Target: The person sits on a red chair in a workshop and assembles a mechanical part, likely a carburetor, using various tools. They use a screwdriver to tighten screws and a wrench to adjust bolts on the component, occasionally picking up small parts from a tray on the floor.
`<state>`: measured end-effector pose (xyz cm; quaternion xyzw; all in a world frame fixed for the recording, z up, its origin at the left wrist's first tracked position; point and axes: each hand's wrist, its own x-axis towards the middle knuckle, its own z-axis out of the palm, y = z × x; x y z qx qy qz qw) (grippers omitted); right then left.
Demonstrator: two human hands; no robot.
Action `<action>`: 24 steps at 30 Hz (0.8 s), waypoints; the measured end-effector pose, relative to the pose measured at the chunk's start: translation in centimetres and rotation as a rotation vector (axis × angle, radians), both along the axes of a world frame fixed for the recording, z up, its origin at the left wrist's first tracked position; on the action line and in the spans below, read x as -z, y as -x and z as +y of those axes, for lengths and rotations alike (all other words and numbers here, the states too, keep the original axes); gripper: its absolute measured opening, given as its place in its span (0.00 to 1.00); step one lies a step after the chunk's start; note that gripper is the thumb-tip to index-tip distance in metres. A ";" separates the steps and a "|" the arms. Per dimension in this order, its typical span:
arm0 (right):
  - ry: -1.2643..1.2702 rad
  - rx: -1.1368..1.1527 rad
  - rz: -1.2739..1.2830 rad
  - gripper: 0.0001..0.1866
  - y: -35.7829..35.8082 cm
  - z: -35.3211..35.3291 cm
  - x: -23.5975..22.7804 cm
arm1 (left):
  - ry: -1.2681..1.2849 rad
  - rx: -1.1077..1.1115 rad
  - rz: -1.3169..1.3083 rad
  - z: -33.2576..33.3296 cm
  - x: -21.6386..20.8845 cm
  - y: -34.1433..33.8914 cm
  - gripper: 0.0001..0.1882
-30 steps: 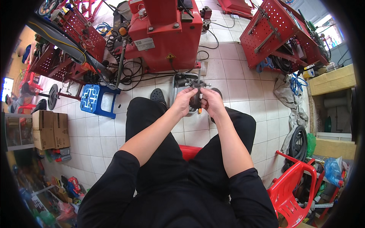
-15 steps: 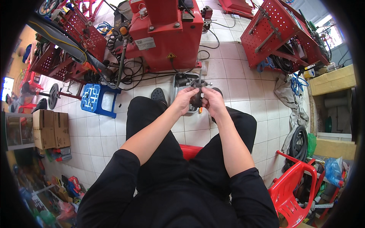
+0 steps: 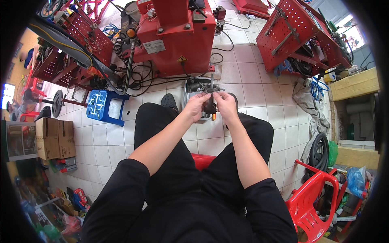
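Above a shallow metal tray [image 3: 186, 97] on the floor, a dark cylindrical metal part [image 3: 209, 108] stands upright between my hands. A round collar with bolts sticking out at its sides [image 3: 212, 87] tops it, and a thin rod [image 3: 212, 77] rises from the middle. My left hand [image 3: 196, 107] is closed, pinching the near left side just below the collar. The fingers of my right hand [image 3: 226, 106] are closed on the near right side at the collar's edge. Another dark rounded part [image 3: 194, 84] lies in the tray's far end.
A big red machine base [image 3: 178, 48] stands straight ahead, with black cables at its foot. To its left is a blue stool [image 3: 104, 106], beyond it cardboard boxes [image 3: 52, 137]. A red perforated tool cart [image 3: 291, 40] stands far right, a red chair [image 3: 314, 202] near right.
My right hand has shifted slightly up toward the collar, and its fingers have moved off the cylinder's lower side. My left hand stays nearly where it was.
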<state>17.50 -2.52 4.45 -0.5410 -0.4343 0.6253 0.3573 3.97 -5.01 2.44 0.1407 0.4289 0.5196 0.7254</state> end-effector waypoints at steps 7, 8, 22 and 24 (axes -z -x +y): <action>0.013 -0.001 0.028 0.17 0.2 -0.2 -1.0 | 0.005 -0.015 -0.021 -0.1 -0.2 0.1 0.06; -0.008 -0.015 -0.046 0.16 0.2 -0.1 -1.0 | 0.006 -0.018 -0.019 0.0 0.1 0.2 0.06; -0.466 -0.215 -0.292 0.13 0.3 -1.0 -3.3 | 0.075 -0.132 0.099 0.2 0.3 1.0 0.06; -0.459 -0.192 -0.301 0.13 0.3 -1.0 -3.0 | 0.068 -0.150 0.092 0.1 0.1 0.7 0.06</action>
